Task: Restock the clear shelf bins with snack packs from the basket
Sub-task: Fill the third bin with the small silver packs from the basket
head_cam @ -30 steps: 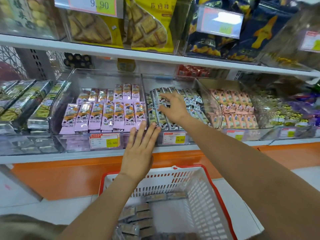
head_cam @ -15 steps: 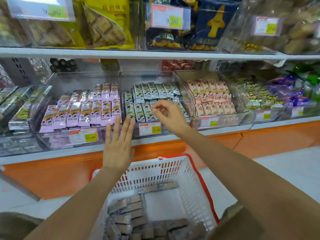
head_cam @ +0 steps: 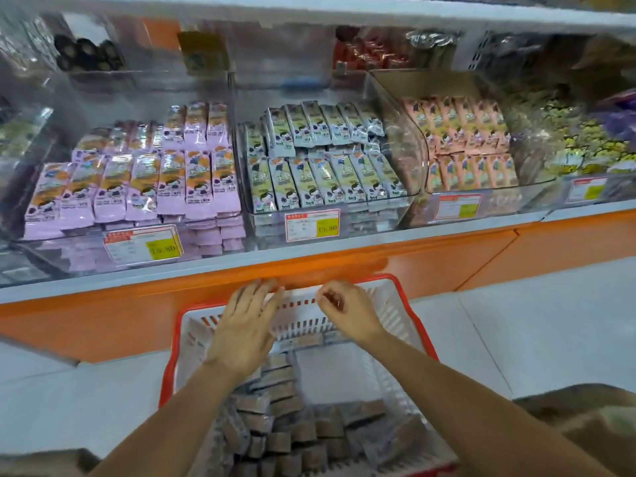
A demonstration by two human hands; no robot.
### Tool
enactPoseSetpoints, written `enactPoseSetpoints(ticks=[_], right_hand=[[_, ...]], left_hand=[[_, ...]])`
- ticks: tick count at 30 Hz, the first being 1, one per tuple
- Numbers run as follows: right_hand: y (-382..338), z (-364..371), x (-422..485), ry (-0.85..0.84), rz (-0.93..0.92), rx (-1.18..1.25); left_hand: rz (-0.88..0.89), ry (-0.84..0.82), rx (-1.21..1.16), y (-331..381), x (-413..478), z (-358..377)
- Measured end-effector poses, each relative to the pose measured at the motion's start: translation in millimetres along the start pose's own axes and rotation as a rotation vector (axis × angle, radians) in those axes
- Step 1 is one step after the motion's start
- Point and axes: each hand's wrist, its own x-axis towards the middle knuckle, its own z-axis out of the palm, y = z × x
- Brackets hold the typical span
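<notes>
Up on the shelf, the left clear bin (head_cam: 86, 108) is stacked with purple packs (head_cam: 144, 191), the middle bin (head_cam: 378, 215) with grey-green packs (head_cam: 320, 180) and the right bin (head_cam: 414, 142) with peach packs (head_cam: 475, 163). Below the shelf is the red-rimmed basket (head_cam: 170, 352), with the brown snack packs (head_cam: 275, 428) piled in its near half, well apart from the bins. The left hand (head_cam: 241, 332) hovers palm-down over the basket's far end with fingers straight and slightly spread, and the right hand (head_cam: 347, 315) is just beside it, fingers loosely curled with nothing visible in them.
</notes>
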Motion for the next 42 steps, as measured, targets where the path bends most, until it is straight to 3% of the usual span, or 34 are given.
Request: enactPoseSetpoints(ticks=[9,18,24,42], right_hand=[[72,40,-3,-0.169,0.175,-0.112],[110,55,-14,-0.274,0.27,-0.214],[120,59,-5,-0.257,0.314,-0.189],[128,127,-9,-0.345,0.405,-0.349]], left_hand=[[-0.027,-0.112,0.049,3,-4,55],[-0.074,-0.031,0.036,10,-4,71],[-0.071,0.036,0.06,8,-3,83],[0.019,0.164,0.022,-7,-3,101]])
